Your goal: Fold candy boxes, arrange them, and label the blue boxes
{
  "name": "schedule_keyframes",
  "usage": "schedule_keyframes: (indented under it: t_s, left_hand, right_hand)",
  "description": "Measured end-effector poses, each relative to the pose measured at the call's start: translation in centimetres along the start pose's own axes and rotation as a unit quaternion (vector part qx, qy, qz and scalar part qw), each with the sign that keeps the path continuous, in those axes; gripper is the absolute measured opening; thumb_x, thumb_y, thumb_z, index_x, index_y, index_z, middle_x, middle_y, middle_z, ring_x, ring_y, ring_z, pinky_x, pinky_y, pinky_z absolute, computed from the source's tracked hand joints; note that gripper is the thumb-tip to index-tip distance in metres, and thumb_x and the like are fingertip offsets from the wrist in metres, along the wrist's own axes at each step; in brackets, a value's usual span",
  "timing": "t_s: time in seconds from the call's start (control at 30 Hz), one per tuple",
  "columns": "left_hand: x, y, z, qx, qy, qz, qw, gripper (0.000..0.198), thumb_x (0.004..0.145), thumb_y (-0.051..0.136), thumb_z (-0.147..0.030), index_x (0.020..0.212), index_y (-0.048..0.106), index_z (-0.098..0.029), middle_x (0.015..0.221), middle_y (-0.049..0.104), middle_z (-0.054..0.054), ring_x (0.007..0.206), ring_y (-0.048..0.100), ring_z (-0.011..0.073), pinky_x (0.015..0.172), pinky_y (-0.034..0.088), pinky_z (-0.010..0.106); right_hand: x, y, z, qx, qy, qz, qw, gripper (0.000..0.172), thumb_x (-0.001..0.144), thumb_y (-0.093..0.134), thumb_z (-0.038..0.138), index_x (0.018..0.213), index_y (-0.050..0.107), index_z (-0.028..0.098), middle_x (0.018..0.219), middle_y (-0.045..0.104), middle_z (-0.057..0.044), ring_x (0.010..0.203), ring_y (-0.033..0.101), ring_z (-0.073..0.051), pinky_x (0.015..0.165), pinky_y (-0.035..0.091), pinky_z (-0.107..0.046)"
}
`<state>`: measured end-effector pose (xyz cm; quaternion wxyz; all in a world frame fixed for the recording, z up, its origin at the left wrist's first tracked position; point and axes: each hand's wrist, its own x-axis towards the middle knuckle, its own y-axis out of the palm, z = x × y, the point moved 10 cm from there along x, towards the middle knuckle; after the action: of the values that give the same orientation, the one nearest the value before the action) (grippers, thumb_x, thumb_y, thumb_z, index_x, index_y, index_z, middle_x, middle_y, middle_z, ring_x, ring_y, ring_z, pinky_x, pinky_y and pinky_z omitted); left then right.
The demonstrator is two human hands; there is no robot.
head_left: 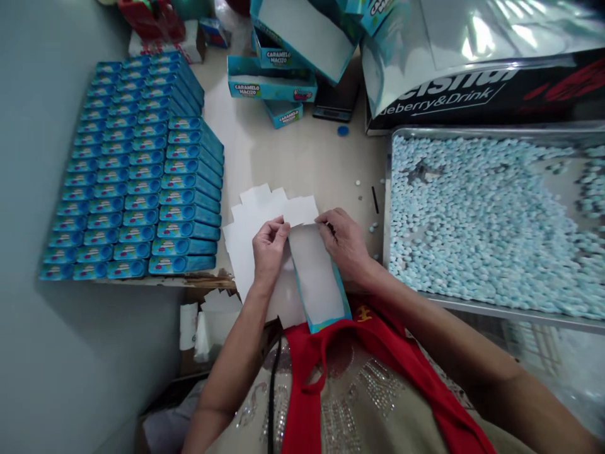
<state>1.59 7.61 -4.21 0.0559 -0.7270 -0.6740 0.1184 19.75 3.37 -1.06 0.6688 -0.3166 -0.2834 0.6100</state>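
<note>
An unfolded carton blank (316, 277), white inside with a blue printed outside, lies in front of me at the table's near edge. My left hand (268, 249) pinches its upper left flap, fingers closed on the card. My right hand (344, 243) grips the upper right side of the same blank, fingers curled on it. Under it lies a small pile of flat white blanks (246, 233).
A large block of closed blue candy boxes (137, 170) is stacked at the left. A metal tray (388, 208) full of pale blue candies (486, 221) sits at the right. Open blue cartons (269, 85), a small scale (336, 101) and a black box (472, 94) stand at the back.
</note>
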Motion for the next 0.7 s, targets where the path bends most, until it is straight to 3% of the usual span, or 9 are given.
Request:
schedule_keyframes:
  t_s: [0.1,0.17,0.3,0.43,0.5,0.57,0.63,0.7]
  left_hand:
    - [0.5,-0.3,-0.2,-0.043,0.014,-0.014,0.999,0.033,0.086,0.077,-0.044,0.110,0.066,-0.023,0.101,0.075,0.005,0.095,0.071,0.0183,0.092,0.056,0.032]
    - [0.4,-0.5,-1.1,-0.026,0.045,-0.009,0.999,0.039,0.085,0.080,-0.045,0.115,0.068,-0.024,0.092,0.074,0.003,0.087,0.070,0.0174,0.087,0.056,0.031]
    - [-0.4,-0.7,-2.9,0.038,0.093,0.045,0.994,0.033,0.087,0.076,-0.054,0.089,0.076,-0.021,0.095,0.077,0.007,0.094,0.072,0.0217,0.087,0.057,0.034]
    - [0.0,-2.1,-1.9,0.050,0.022,0.035,0.998,0.035,0.085,0.078,-0.052,0.076,0.073,-0.018,0.085,0.077,0.006,0.084,0.071,0.0206,0.083,0.057,0.033]
    - [0.5,-1.7,-1.2,0.044,-0.018,0.061,0.997,0.034,0.078,0.085,-0.049,0.078,0.072,-0.017,0.086,0.077,0.007,0.082,0.071,0.0199,0.081,0.058,0.033]
    - [1.1,-0.7,-1.2,0.070,-0.027,0.102,0.992,0.034,0.074,0.089,-0.042,0.091,0.075,-0.016,0.093,0.078,0.007,0.086,0.072,0.0199,0.081,0.059,0.032]
    - [1.6,0.3,-2.0,0.166,0.001,0.134,0.977,0.031,0.077,0.087,-0.033,0.101,0.076,-0.018,0.099,0.077,0.007,0.089,0.073,0.0205,0.083,0.059,0.033]
    - [2.1,1.2,-3.0,0.312,0.047,0.157,0.936,0.018,0.082,0.082,-0.026,0.099,0.079,-0.019,0.101,0.076,0.008,0.091,0.072,0.0226,0.084,0.056,0.034]
  right_hand:
    - [0.6,0.7,-1.0,0.010,0.046,0.018,0.999,0.029,0.100,0.041,0.020,0.120,0.062,0.019,0.112,0.074,-0.014,0.103,0.069,-0.027,0.088,0.051,-0.037]
    - [0.6,0.9,-2.0,0.025,0.085,0.023,0.996,0.037,0.097,0.047,0.020,0.133,0.055,0.016,0.107,0.076,-0.013,0.097,0.071,-0.028,0.081,0.050,-0.036]
    - [0.7,0.6,-2.3,0.049,0.067,0.069,0.994,0.039,0.097,0.052,0.024,0.134,0.061,0.018,0.103,0.079,-0.011,0.093,0.073,-0.027,0.079,0.050,-0.034]
    - [1.6,0.8,-1.5,0.147,0.024,0.165,0.975,0.042,0.108,0.038,0.032,0.124,0.073,0.017,0.105,0.080,-0.009,0.089,0.073,-0.021,0.079,0.051,-0.030]
    - [2.9,0.6,-1.0,0.105,-0.004,0.185,0.977,0.037,0.106,0.049,0.037,0.115,0.079,0.018,0.106,0.080,-0.008,0.092,0.073,-0.020,0.079,0.050,-0.028]
    - [4.4,0.8,-0.1,0.013,-0.045,0.203,0.978,0.029,0.097,0.065,0.037,0.112,0.083,0.019,0.105,0.080,-0.008,0.092,0.072,-0.020,0.077,0.046,-0.027]
    - [5.4,1.7,1.4,-0.068,-0.107,0.243,0.962,0.028,0.091,0.073,0.036,0.111,0.084,0.020,0.104,0.081,-0.008,0.090,0.072,-0.020,0.074,0.043,-0.027]
    - [5.8,2.7,2.9,-0.144,-0.168,0.274,0.936,0.026,0.091,0.071,0.034,0.109,0.084,0.020,0.102,0.082,-0.009,0.090,0.072,-0.021,0.073,0.041,-0.028]
